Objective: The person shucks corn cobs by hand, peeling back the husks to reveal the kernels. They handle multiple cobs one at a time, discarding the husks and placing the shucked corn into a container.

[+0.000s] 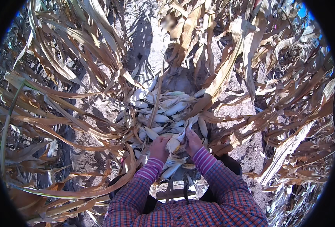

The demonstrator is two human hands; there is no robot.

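A corn ear (173, 146) is between my two hands, its pale husk partly peeled so that some yellow kernels show. My left hand (159, 149) grips the ear from the left side. On the other side, my right hand (193, 142) pinches strips of the husk (181, 134), which stick up past its fingertips. Just beyond the hands lies a heap of corn ears in pale husks (167, 110). Closer to my body, below the hands, are loose husks (171, 170) and a yellowish ear (188, 166), partly in shadow.
Dry corn stalks and leaves (90, 122) crowd in from the left. More dry leaves (286, 113) hang on the right, and one long leaf (221, 82) droops over the heap's edge. A strip of bare soil (157, 42) runs ahead between the rows.
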